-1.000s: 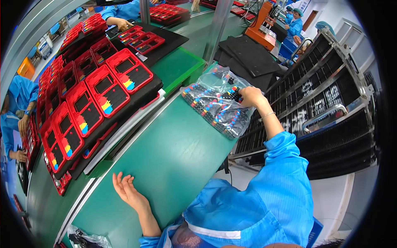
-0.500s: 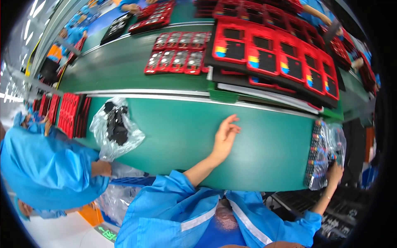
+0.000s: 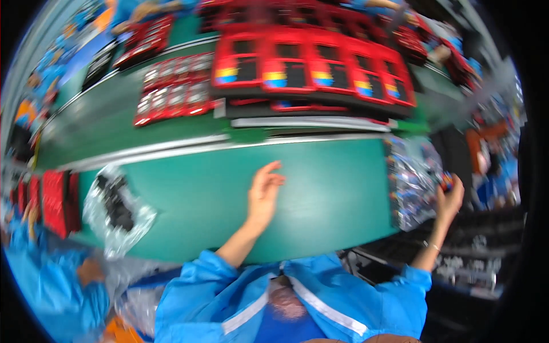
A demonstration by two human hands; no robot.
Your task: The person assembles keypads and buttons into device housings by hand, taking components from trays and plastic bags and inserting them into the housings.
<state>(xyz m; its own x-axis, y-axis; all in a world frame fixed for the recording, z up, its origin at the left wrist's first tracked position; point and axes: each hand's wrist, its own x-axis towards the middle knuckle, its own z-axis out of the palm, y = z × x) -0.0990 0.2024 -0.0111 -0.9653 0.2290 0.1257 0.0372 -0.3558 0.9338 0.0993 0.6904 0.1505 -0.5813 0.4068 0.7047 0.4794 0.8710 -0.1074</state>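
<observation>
Over the middle of the green bench my left hand [image 3: 265,194] hovers with its fingers loosely bent and apart, holding nothing. At the right edge my right hand [image 3: 450,197] pinches a small red, yellow and blue part [image 3: 446,182], too blurred to name more exactly. Right beside that hand lies a clear plastic bag [image 3: 420,177] with many small dark and coloured pieces in and around it. Past the bench's far edge stands a stack of red frames [image 3: 289,60] with black panels and yellow-blue corners, resting on black trays.
On the bench's left lies another clear bag [image 3: 117,200] with black parts. Red trays of silvery parts [image 3: 174,86] sit on the far green surface [image 3: 108,117]. A metal rail [image 3: 154,154] divides the surfaces. A co-worker in blue [image 3: 51,280] is at the left, near upright red frames [image 3: 57,200].
The view has swung right, so the bench and stack appear further left. My right hand has come up from the bag with a small coloured part. My left hand stays raised over the bench.
</observation>
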